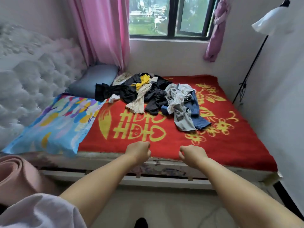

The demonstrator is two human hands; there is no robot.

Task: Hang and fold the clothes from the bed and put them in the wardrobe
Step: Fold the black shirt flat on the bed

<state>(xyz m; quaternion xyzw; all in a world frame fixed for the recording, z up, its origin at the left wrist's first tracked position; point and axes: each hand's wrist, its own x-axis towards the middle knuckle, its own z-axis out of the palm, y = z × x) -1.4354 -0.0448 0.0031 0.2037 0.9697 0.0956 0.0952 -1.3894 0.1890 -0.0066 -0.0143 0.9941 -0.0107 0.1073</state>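
A heap of crumpled clothes (153, 94) lies on the far half of the bed, on a red blanket (230, 145) with yellow patterns. Dark garments (115, 92) with a yellow piece sit at the heap's left, and a grey garment (181, 116) over a blue one (199, 120) spreads to its right. My left hand (138, 149) and my right hand (192, 153) reach out over the blanket's near edge, well short of the heap. Both have curled fingers and hold nothing. No wardrobe is in view.
A colourful pillow (54, 124) and a grey pillow (93, 81) lie at the left by a tufted headboard (24, 76). A pink rolled mat (14, 176) stands at lower left. Pink curtains (102, 30) flank the window, and a lamp stand (251, 66) rises at right.
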